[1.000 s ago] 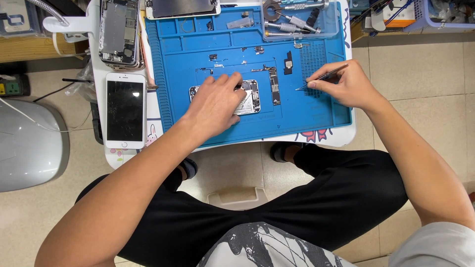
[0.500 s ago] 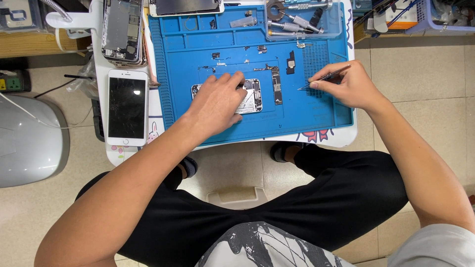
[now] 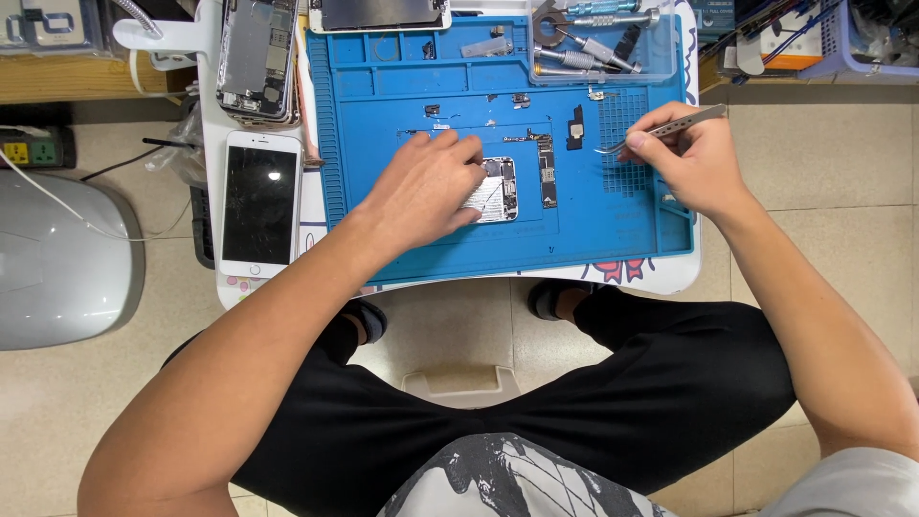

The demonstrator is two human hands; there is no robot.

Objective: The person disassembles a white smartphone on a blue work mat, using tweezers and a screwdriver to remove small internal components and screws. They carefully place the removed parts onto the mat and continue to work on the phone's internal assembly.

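My left hand (image 3: 426, 190) rests on an opened phone body (image 3: 498, 190) lying in the middle of the blue repair mat (image 3: 383, 124), fingers pressing it down. My right hand (image 3: 691, 158) is shut on metal tweezers (image 3: 661, 129); their tip hovers over the mat's gridded right section. A long circuit board (image 3: 547, 170) lies just right of the phone body, and a small black part (image 3: 574, 126) sits above it. Tiny screws and parts are scattered along the mat above my left hand.
A white phone (image 3: 260, 203) with a dark screen lies left of the mat, an opened phone chassis (image 3: 257, 59) above it. A clear tray with screwdrivers (image 3: 593, 43) sits at the mat's top right. A grey rounded object (image 3: 57, 258) stands on the floor to the left.
My right hand with the tweezers has lifted and shifted slightly away from the circuit board, toward the gridded area. My left hand stays on the phone body.
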